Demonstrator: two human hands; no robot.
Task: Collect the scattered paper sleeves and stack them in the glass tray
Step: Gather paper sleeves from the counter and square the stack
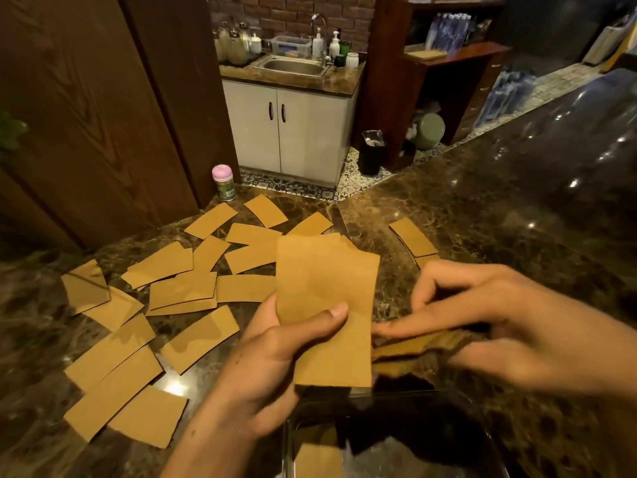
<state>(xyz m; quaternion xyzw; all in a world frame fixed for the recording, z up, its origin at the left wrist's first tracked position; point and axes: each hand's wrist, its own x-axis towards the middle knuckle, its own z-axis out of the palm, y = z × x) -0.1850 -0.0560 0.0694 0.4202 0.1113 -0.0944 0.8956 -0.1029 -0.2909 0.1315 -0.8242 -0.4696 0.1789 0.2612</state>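
My left hand (272,357) grips a small stack of brown paper sleeves (324,288), held upright above the counter. My right hand (510,326) is blurred and pinches another few sleeves (406,350) lying flat just right of that stack. The glass tray (482,429) sits at the bottom edge below both hands, with one sleeve (319,460) inside it. Several loose sleeves (193,326) lie scattered over the dark marble counter (482,215) to the left and behind. A short pile of sleeves (413,238) rests to the right of the held stack.
A small jar with a pink lid (224,182) stands at the counter's far corner beside a wooden wall panel (86,115). Beyond the counter are a sink cabinet (289,129), a black bin (372,151) and wooden shelves (448,63).
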